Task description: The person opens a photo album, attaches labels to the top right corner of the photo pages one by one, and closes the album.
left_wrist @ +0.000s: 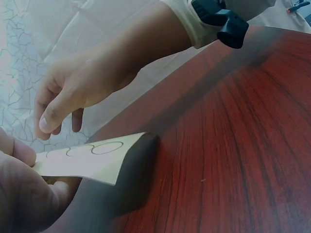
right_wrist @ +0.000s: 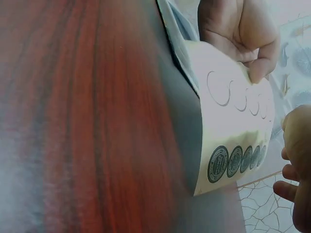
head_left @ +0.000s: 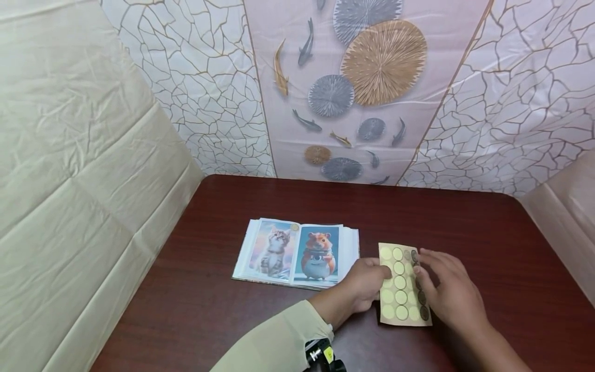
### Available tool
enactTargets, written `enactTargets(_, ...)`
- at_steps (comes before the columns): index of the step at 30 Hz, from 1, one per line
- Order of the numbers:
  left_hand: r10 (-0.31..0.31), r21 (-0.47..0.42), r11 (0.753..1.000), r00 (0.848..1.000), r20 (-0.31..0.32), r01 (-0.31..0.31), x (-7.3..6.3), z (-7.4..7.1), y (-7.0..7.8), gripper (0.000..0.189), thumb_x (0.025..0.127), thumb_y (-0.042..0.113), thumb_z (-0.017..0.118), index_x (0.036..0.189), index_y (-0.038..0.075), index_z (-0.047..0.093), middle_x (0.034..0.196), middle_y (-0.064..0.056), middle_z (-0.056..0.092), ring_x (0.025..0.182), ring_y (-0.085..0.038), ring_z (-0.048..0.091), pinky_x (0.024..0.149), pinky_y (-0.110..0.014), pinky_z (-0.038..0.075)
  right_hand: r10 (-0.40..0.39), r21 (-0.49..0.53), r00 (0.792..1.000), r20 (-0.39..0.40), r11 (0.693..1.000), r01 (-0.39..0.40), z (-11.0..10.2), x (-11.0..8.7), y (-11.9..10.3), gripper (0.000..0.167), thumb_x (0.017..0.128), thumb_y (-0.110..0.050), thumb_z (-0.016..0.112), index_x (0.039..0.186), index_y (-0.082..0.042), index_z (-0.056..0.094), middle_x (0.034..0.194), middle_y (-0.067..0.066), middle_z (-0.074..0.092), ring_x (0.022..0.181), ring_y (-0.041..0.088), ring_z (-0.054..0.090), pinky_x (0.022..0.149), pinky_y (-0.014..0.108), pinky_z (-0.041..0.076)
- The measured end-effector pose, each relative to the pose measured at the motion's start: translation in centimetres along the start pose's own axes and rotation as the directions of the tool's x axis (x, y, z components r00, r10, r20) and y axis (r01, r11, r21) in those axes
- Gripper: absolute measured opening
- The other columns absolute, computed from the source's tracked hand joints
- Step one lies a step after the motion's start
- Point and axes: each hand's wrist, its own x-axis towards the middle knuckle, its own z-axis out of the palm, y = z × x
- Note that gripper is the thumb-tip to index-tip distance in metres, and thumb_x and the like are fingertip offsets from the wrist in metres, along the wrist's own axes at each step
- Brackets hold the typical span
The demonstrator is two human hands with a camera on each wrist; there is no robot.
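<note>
My left hand (head_left: pixel 364 284) pinches the left edge of a pale yellow sticker sheet (head_left: pixel 401 282), thumb on top. Rows of round outlines cover the sheet, and a column of dark printed round stickers (right_wrist: pixel 217 164) runs down its right side. Over that right side hovers my right hand (head_left: pixel 453 289), fingers loosely bent and holding nothing. In the left wrist view a gap shows between the right hand (left_wrist: pixel 80 80) and the sheet. An open photo album (head_left: pixel 348 253) lies left of the sheet, with a kitten picture (head_left: pixel 273 250) and a hamster picture (head_left: pixel 318 253).
A small round gold sticker (head_left: pixel 295 227) sits at the kitten picture's top right corner. Everything rests on a dark red-brown wooden table (head_left: pixel 195 310). Behind it hangs a patterned cloth (head_left: pixel 223 93), with a beige cloth (head_left: pixel 83 181) at the left.
</note>
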Motion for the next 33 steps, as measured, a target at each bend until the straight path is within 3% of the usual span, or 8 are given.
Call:
enactTargets(6, -0.008, 0.007, 1.000, 0.997, 0.074, 0.008, -0.5, 0.1, 0.2, 0.008, 0.094, 0.008, 0.066, 0.101, 0.005, 0.068, 0.087, -0.011, 0.074, 0.082, -0.028, 0.074, 0.071, -0.042, 0.062, 0.023, 0.009, 0.999, 0.024, 1.000, -0.023, 0.0, 0.3, -0.2, 0.034, 0.089, -0.013, 0.080, 0.122, -0.007, 0.072, 0.130, 0.014, 0.066, 0.123, 0.039, 0.054, 0.083, 0.066, 0.049)
enactTargets(11, -0.008, -0.012, 1.000, 0.990, 0.140, 0.009, -0.6, -0.1, 0.4, 0.012, 0.096, 0.010, 0.070, 0.107, 0.007, 0.066, 0.089, -0.014, 0.074, 0.085, -0.033, 0.075, 0.070, -0.044, 0.062, 0.027, -0.005, 0.999, 0.021, 1.000, -0.027, 0.0, 0.2, -0.6, 0.036, 0.088, -0.014, 0.081, 0.122, -0.007, 0.072, 0.130, 0.012, 0.067, 0.123, 0.037, 0.054, 0.077, 0.065, 0.052)
enactTargets(22, 0.012, -0.013, 1.000, 0.999, 0.044, -0.011, -0.4, 0.1, 0.3, 0.015, 0.091, -0.004, 0.066, 0.104, 0.004, 0.063, 0.086, -0.013, 0.072, 0.082, -0.033, 0.075, 0.069, -0.039, 0.062, -0.008, -0.011, 1.000, 0.005, 1.000, 0.008, 0.0, 0.0, -0.9, 0.036, 0.083, -0.011, 0.084, 0.118, -0.007, 0.074, 0.126, 0.011, 0.068, 0.120, 0.036, 0.056, 0.078, 0.063, 0.052)
enactTargets(33, -0.007, 0.019, 1.000, 0.997, 0.074, 0.006, -0.3, -0.3, 0.1, 0.007, 0.093, 0.000, 0.067, 0.099, 0.004, 0.068, 0.085, -0.013, 0.074, 0.082, -0.031, 0.075, 0.071, -0.039, 0.062, -0.056, -0.025, 0.998, -0.027, 0.998, 0.055, 0.1, 0.2, -0.8, 0.036, 0.080, -0.011, 0.086, 0.114, -0.009, 0.076, 0.125, 0.010, 0.069, 0.118, 0.035, 0.057, 0.074, 0.061, 0.055)
